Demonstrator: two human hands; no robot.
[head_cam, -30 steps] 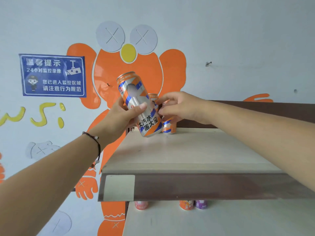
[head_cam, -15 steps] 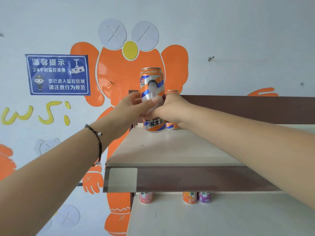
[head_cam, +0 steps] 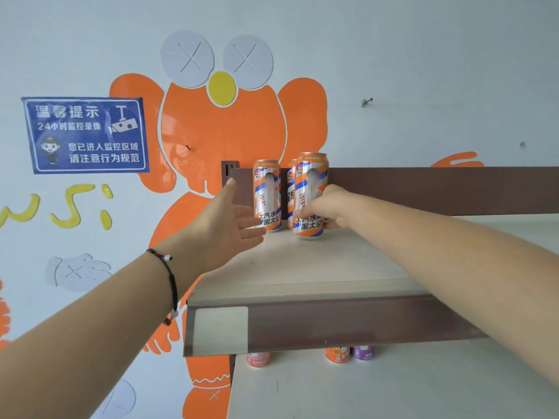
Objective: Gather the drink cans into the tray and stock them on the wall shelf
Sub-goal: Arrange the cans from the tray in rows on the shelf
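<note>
A right hand wraps the lower half of a tall orange-and-silver aluminium drink can standing on the pale wall shelf, the left hand spread empty beside it; smooth, thin-walled, probably slippery, it is best gripped mid-body.

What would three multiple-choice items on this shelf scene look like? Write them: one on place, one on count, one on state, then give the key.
1. Where do the tall orange cans stand?
A. upper shelf, against the back rail
B. lower shelf
C. in a tray

2. How many small cans show on the lower shelf?
A. one
B. three
C. five

3. What is the left hand doing?
A. gripping a can
B. open, holding nothing
C. resting on the sign

Key: 1 A, the tall orange cans stand on the upper shelf. 2 B, three small cans peek out below. 3 B, the left hand is spread open beside them, while the right hand grips the front can.
</note>
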